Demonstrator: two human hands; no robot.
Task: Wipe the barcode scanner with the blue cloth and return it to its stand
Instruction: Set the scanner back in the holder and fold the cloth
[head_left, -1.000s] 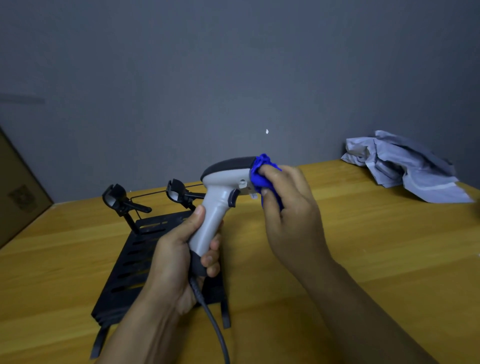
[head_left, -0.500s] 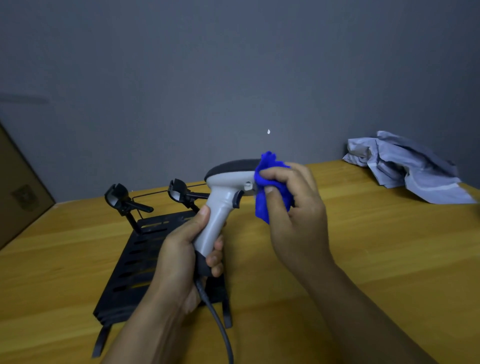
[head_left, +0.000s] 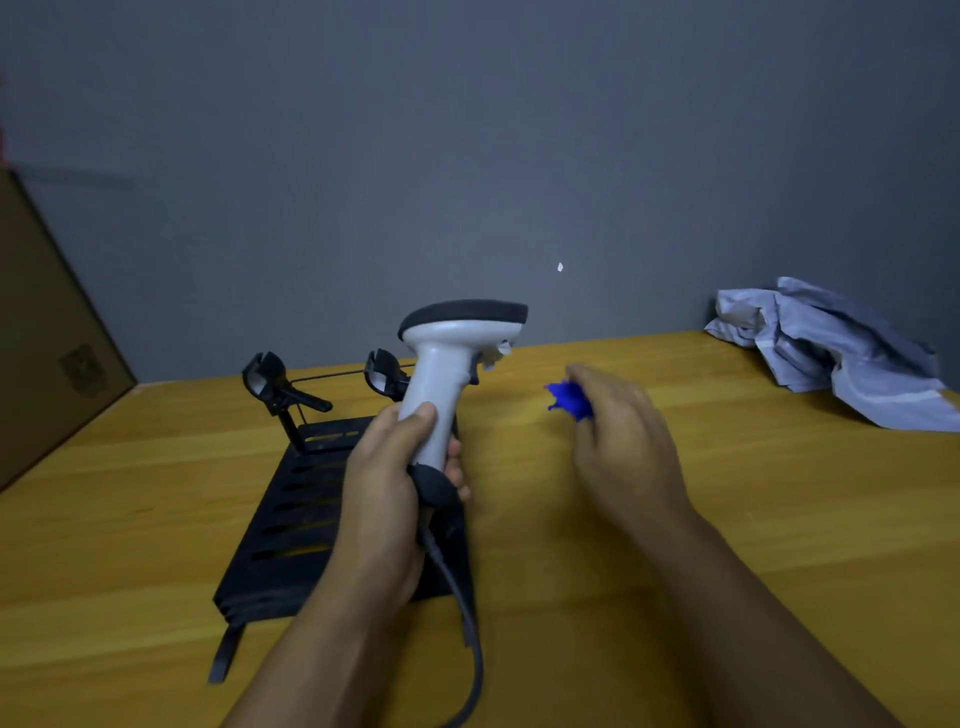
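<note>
Here, the barcode scanner (head_left: 449, 364) stands upright in the left hand (head_left: 387, 483), clear of its stand (head_left: 301, 509).
The left fingers wrap the grip tightly, presenting the head for cleaning; its cable (head_left: 460, 613) trails down. The right hand (head_left: 618, 441), apart from the scanner, is closed loosely around the bunched blue cloth (head_left: 569, 397) above the table (head_left: 675, 519). The stand waits just behind; a crumpled grey cloth (head_left: 831, 353) lies well apart.

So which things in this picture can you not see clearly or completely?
- Blue cloth: head view, mostly hidden inside the motion-blurred right hand.
- Barcode scanner: its front window faces away; the left hand covers the lower grip.
- Cable: leaves the bottom edge, end unseen.
- Black stand: partly behind the left forearm.
- Cardboard box: cut by the left edge, print too dim to read.
</note>
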